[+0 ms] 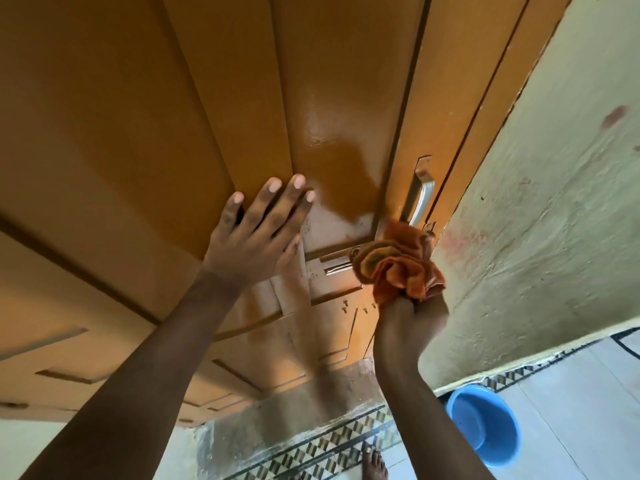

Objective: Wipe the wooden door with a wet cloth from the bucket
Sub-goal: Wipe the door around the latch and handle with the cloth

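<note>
The orange-brown painted wooden door (207,98) looks smooth, glossy where wet beside its brushed metal pull handle (420,192). The crumpled orange cloth (398,265) is soft terry. The round blue plastic bucket (485,424) is matt, the pale green wall (554,202) rough plaster.

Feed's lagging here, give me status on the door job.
Left hand flat on door. Right hand gripping orange cloth below handle. Nothing blocking.

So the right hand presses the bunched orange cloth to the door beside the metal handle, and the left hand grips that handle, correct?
Not quite: in the head view the left hand lies flat and open on the wooden door panel, away from the metal handle. The right hand does hold the bunched orange cloth there.
</note>
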The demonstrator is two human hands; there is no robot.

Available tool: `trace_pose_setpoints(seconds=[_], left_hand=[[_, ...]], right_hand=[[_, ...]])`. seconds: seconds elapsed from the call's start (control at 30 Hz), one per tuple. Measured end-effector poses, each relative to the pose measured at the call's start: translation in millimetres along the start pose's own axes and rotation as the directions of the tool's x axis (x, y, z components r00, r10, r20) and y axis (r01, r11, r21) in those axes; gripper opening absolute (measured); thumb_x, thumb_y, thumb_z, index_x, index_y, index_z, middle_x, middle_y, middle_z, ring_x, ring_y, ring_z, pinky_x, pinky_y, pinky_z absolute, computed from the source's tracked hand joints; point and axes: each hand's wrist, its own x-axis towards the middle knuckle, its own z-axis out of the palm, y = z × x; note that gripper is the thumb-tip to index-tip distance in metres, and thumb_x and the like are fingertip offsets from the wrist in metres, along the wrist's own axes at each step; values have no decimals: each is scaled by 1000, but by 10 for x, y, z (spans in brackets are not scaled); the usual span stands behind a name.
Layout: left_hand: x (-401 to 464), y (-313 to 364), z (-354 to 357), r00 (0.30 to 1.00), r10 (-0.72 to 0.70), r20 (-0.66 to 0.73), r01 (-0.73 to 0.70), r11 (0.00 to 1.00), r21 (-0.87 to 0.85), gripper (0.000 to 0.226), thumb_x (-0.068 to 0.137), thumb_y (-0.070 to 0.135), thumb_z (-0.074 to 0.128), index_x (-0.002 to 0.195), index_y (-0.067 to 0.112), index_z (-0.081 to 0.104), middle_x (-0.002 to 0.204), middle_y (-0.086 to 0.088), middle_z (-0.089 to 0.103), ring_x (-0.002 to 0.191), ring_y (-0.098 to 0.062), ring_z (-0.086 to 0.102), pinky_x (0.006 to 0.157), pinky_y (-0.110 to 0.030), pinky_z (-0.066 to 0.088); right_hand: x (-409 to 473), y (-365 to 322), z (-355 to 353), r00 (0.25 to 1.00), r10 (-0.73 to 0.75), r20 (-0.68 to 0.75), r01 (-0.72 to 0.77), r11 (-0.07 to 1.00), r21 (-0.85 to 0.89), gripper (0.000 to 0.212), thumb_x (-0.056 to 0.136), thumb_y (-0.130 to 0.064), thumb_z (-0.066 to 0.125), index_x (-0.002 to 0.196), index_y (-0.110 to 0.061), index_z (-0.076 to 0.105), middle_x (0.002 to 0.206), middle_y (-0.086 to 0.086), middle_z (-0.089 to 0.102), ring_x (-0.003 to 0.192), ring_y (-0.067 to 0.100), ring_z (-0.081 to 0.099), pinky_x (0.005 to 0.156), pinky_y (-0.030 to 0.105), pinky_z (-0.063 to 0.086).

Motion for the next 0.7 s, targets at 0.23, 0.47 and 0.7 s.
trace_pose_setpoints(seconds=[0.23,0.47,0.7], left_hand=[[-277,415,-297,980,117,164,-30,890,-455,27,95,13,67,120,8,74,120,-17,70,107,-35,67,106,-53,45],[-273,1020,-399,920,-66,387,280,802,-528,26,89,13,70,114,6,72,113,-14,68,102,-31,60,88,-40,44],[-245,1295,-300,892,-11,451,248,847,-470,56,77,13,89,131,6,73,112,-13,69,105,-30,57,87,-42,54]], right_hand=[[107,353,-33,875,-184,449,372,848,-377,48,76,2,47,116,-14,69,96,3,72,84,14,63,69,28,49],[263,300,-387,778,11,628,287,882,-372,38,86,-17,53,112,-36,73,97,-14,77,87,6,69,76,31,59],[405,147,-689,988,132,73,-118,978,-170,28,89,11,56,84,-10,73,63,-7,71,54,-2,60,53,18,49]])
